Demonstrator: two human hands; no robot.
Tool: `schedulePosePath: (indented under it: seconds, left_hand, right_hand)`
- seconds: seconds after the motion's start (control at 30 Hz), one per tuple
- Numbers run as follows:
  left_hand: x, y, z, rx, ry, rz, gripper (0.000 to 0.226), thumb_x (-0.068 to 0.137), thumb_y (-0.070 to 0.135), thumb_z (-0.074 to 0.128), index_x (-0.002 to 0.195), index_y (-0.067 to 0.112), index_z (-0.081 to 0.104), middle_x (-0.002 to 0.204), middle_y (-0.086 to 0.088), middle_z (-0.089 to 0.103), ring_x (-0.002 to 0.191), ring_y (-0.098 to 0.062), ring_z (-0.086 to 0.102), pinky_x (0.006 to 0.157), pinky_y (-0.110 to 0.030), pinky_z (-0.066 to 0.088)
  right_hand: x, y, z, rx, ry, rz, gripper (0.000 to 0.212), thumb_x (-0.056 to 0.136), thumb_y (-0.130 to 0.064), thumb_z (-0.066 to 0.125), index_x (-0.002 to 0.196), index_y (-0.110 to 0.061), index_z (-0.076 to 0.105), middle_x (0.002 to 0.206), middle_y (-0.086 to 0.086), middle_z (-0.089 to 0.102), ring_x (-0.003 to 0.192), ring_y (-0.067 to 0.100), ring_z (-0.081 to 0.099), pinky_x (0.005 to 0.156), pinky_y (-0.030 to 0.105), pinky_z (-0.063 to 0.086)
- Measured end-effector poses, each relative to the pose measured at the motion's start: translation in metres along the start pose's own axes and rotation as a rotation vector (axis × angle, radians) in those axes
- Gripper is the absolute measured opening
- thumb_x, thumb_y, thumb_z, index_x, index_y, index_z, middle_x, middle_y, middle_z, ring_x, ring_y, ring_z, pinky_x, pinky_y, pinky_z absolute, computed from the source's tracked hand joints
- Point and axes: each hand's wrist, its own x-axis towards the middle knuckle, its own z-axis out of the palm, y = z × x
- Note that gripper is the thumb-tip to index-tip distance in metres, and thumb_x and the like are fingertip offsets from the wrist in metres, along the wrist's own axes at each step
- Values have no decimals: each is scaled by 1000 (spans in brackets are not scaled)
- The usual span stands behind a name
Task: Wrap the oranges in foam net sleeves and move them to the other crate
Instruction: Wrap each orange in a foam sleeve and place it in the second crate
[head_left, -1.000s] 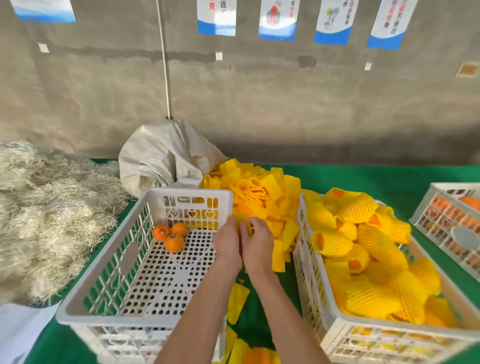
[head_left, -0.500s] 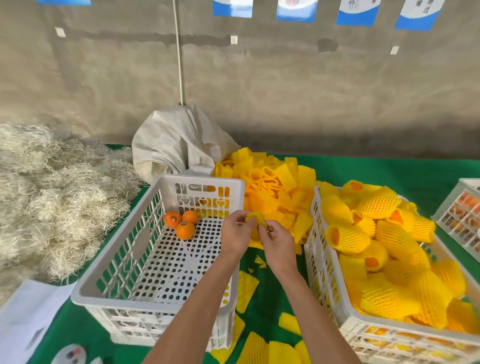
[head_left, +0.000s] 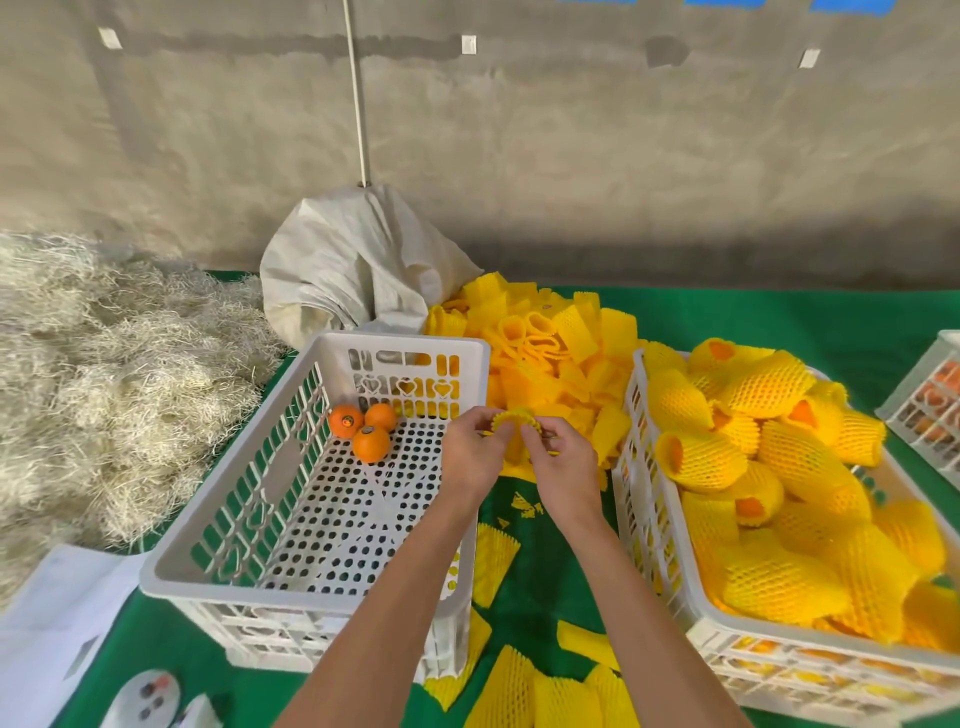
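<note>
I see both hands pinching one yellow foam net sleeve (head_left: 514, 423) at frame centre: left hand (head_left: 470, 457) on its left edge, right hand (head_left: 563, 467) on its right, spreading the mouth. No fruit in it. Three bare oranges (head_left: 366, 428) sit at 10 o'clock of the hands in the white perforated plastic crate (head_left: 311, 582). Wrapped ones fill the white crate at 3 o'clock (head_left: 644, 519). My read: sleeve-opening step; next, reach for an orange and slide it in.
</note>
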Motion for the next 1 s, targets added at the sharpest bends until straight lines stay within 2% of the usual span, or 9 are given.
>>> schedulePosePath:
  seconds: [0.1, 0.17, 0.27, 0.4, 0.5, 0.6, 0.8, 0.9, 1.0]
  left_hand:
    - [-3, 3, 2, 32, -16, 11, 15, 97, 18, 70, 100, 5, 76, 95, -8, 74, 90, -26, 69, 80, -38, 56]
    - [-9, 7, 5, 63, -24, 43, 14, 97, 22, 71, 97, 8, 75, 91, -3, 72, 86, -23, 67, 77, -38, 55]
    - [-21, 13, 9, 62, -32, 54, 15, 98, 23, 71, 98, 9, 74, 89, -3, 69, 79, -28, 67, 71, -44, 58]
    - [-34, 17, 11, 79, -35, 75, 17, 97, 24, 71, 103, 8, 75, 95, -5, 72, 86, -26, 69, 76, -41, 59]
    - [-42, 17, 9, 79, -54, 72, 18, 99, 23, 69, 107, 9, 77, 94, -3, 73, 82, -26, 69, 75, -46, 61]
    - [-49, 15, 4, 74, -49, 86, 15, 99, 20, 68, 104, 10, 79, 89, -2, 74, 78, -25, 69, 71, -43, 60]
    - [-36, 12, -24, -25, -27, 26, 14, 96, 18, 73, 106, 11, 78, 100, -2, 76, 93, -17, 70, 83, -29, 55]
    - [-20, 6, -51, -125, -49, -78, 29, 89, 31, 81, 113, 16, 75, 108, 1, 75, 101, -13, 70, 85, -32, 58]
    - [5, -12, -81, -125, -56, -246, 35, 86, 33, 84, 115, 17, 72, 109, -1, 73, 97, -15, 69, 74, -29, 56]
  right_hand:
    - [-3, 0, -5, -7, 1, -13, 15, 100, -29, 65, 110, -22, 72, 92, -17, 71, 83, -4, 64, 65, 8, 47]
    - [-6, -2, -9, -12, 13, -25, 16, 100, -30, 64, 112, -22, 72, 94, -18, 71, 84, -8, 62, 66, 6, 46]
    - [-14, -4, -16, -12, 34, -18, 19, 100, -31, 63, 114, -20, 72, 97, -15, 71, 86, -8, 61, 67, 5, 45]
    - [-28, -5, -25, -16, 56, -24, 22, 100, -33, 63, 116, -20, 71, 99, -17, 70, 89, -9, 62, 69, 5, 45]
    - [-38, -4, -30, -23, 49, -15, 21, 100, -34, 62, 115, -21, 71, 96, -19, 69, 89, -10, 61, 68, 5, 45]
    - [-43, -6, -32, -18, 49, -20, 21, 100, -35, 63, 115, -23, 71, 97, -22, 69, 89, -10, 61, 68, 4, 45]
    - [-37, -16, -18, -4, 26, -34, 20, 99, -32, 66, 117, -25, 70, 103, -21, 66, 92, -12, 60, 72, 4, 45]
    - [-21, -22, -2, -76, 53, -72, 21, 100, -30, 64, 116, -19, 70, 102, -7, 67, 87, 2, 64, 72, 12, 50]
    - [-1, -28, 17, -204, 78, -86, 22, 101, -26, 61, 116, -13, 70, 105, 1, 66, 93, 15, 62, 83, 33, 53]
